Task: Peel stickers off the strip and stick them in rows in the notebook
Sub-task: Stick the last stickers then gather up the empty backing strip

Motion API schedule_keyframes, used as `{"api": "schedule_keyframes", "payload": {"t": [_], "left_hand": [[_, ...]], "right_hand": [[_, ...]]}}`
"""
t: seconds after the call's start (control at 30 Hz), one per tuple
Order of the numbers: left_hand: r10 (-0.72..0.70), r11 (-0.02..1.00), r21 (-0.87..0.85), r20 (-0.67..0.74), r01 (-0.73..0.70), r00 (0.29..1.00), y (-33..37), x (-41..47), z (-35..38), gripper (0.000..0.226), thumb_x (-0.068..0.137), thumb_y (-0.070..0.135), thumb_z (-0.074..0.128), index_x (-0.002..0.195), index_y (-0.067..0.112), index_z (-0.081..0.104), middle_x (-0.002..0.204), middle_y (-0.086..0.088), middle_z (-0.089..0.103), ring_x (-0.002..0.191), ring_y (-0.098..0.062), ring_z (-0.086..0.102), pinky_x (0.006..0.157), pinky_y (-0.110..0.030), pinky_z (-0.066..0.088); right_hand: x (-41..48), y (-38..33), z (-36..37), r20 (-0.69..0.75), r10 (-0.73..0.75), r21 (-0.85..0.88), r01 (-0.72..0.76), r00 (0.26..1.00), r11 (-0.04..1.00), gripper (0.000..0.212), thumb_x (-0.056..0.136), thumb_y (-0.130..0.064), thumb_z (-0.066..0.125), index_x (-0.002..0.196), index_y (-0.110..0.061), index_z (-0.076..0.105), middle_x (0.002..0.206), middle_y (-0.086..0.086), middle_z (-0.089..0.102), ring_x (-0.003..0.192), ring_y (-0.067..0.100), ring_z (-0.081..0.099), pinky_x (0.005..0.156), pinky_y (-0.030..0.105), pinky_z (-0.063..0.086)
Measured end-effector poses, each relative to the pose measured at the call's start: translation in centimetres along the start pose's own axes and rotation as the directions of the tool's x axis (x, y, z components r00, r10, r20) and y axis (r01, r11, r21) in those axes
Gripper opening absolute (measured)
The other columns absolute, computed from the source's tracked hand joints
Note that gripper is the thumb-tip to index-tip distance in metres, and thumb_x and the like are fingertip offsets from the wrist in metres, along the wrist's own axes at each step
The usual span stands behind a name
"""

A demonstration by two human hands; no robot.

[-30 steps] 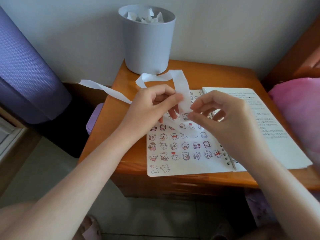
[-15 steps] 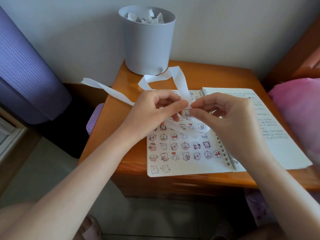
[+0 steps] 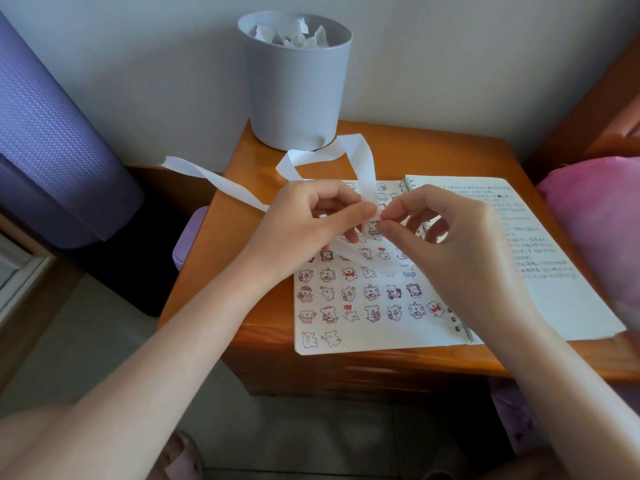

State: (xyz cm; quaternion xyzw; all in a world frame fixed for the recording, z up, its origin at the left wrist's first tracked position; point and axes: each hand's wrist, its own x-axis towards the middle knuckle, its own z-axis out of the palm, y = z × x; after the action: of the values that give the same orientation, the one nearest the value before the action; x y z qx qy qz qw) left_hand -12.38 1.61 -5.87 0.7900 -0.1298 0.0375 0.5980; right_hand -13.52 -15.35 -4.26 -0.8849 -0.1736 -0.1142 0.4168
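An open spiral notebook [image 3: 388, 341] lies on the wooden bedside table [image 3: 221, 278]. Its left page carries several rows of small bear stickers; the bottom row holds two. A long white backing strip [image 3: 360, 157] loops above the page and trails off the table's left edge. My left hand [image 3: 304, 223] pinches the strip over the page. My right hand [image 3: 446, 244] meets it from the right, thumb and forefinger pinching at a bear sticker [image 3: 373, 227] on the strip. The upper rows of the page are hidden behind both hands.
A grey bin [image 3: 298, 88] full of crumpled white paper stands at the table's back left. A purple rolled mat [image 3: 52, 140] leans at the left. Pink bedding [image 3: 599, 220] lies to the right. A lilac box [image 3: 188, 240] sits beside the table's left side.
Both hands have risen slightly and closed together. The strip's loop has shifted up and back, and my right fingertips now pinch at the sticker beside my left thumb.
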Motion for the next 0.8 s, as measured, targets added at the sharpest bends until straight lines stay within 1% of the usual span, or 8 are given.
{"api": "schedule_keyframes", "payload": {"t": [0.17,0.4,0.47,0.53,0.6,0.67,0.73,0.8], "left_hand": [[-0.005,1.000,0.020,-0.006,0.005,1.000,-0.2,0.0,0.0,0.014,0.086,0.025,0.067,0.083,0.012,0.071,0.065,0.010,0.068,0.061,-0.002,0.063,0.053,-0.007,0.041],[-0.004,1.000,0.018,-0.019,0.004,1.000,-0.2,0.2,-0.1,0.019,0.087,0.025,0.064,0.083,0.007,0.070,0.064,0.011,0.068,0.058,-0.002,0.062,0.049,-0.011,0.043],[0.003,1.000,0.031,-0.021,-0.003,1.000,-0.3,0.2,-0.2,0.018,0.088,0.025,0.064,0.082,0.009,0.069,0.063,0.012,0.068,0.056,-0.002,0.061,0.047,-0.013,0.043],[0.017,0.999,0.046,-0.029,-0.016,0.999,-0.3,0.2,-0.2,0.017,0.089,0.023,0.063,0.081,0.009,0.070,0.064,0.011,0.068,0.057,-0.002,0.062,0.047,-0.014,0.044],[0.016,0.999,0.048,-0.039,-0.014,0.999,-0.4,0.2,-0.2,0.017,0.090,0.021,0.063,0.080,0.010,0.070,0.065,0.010,0.068,0.060,-0.003,0.063,0.048,-0.016,0.045],[0.008,0.999,0.047,-0.043,-0.006,0.999,-0.5,0.2,-0.3,0.016,0.091,0.022,0.062,0.081,0.011,0.070,0.064,0.009,0.067,0.062,-0.005,0.063,0.049,-0.017,0.046],[0.010,0.999,0.047,-0.037,-0.009,0.999,-0.5,0.1,-0.2,0.016,0.091,0.022,0.062,0.083,0.011,0.070,0.063,0.008,0.067,0.062,-0.005,0.063,0.050,-0.017,0.046],[0.013,0.999,0.046,-0.033,-0.011,0.999,-0.5,0.1,-0.2,0.016,0.091,0.022,0.062,0.083,0.010,0.070,0.063,0.009,0.067,0.062,-0.004,0.064,0.050,-0.017,0.046]], "right_hand": [[-0.2,0.0,0.2,-0.004,-0.030,-0.097,0.029,1.000,0.995,0.008,0.082,-0.022,0.070,0.081,-0.028,0.065,0.077,-0.020,0.054,0.072,0.002,0.049,0.061,0.011,0.036],[-0.6,-0.7,-0.1,-0.004,-0.134,-0.172,0.131,0.991,0.976,0.008,0.082,-0.024,0.068,0.082,-0.029,0.062,0.081,-0.021,0.051,0.080,-0.003,0.042,0.070,0.005,0.031],[-0.9,-1.1,-0.4,0.048,-0.113,-0.110,0.117,0.992,0.987,0.007,0.081,-0.024,0.067,0.078,-0.028,0.062,0.074,-0.021,0.054,0.075,-0.001,0.047,0.068,0.006,0.035],[-1.0,-1.7,-1.0,0.172,-0.013,0.010,0.012,0.985,1.000,0.007,0.080,-0.023,0.071,0.075,-0.027,0.066,0.068,-0.015,0.063,0.068,0.001,0.054,0.062,0.008,0.039],[-0.9,-2.0,-1.6,0.369,0.099,0.083,-0.139,0.924,0.987,0.006,0.077,-0.023,0.075,0.073,-0.025,0.070,0.069,-0.011,0.068,0.057,-0.002,0.055,0.053,0.007,0.039],[-0.9,-2.0,-1.9,0.536,0.184,0.103,-0.280,0.824,0.954,0.004,0.075,-0.022,0.076,0.073,-0.021,0.073,0.069,-0.008,0.071,0.055,-0.003,0.057,0.054,0.006,0.041],[-1.0,-1.9,-1.8,0.617,0.231,0.082,-0.354,0.752,0.932,0.006,0.074,-0.024,0.075,0.075,-0.019,0.074,0.072,-0.004,0.072,0.061,0.001,0.060,0.060,0.010,0.047],[-1.1,-2.0,-1.6,0.657,0.247,0.051,-0.368,0.713,0.929,0.009,0.074,-0.026,0.075,0.076,-0.018,0.073,0.073,-0.003,0.072,0.061,0.001,0.059,0.061,0.012,0.048]]}}
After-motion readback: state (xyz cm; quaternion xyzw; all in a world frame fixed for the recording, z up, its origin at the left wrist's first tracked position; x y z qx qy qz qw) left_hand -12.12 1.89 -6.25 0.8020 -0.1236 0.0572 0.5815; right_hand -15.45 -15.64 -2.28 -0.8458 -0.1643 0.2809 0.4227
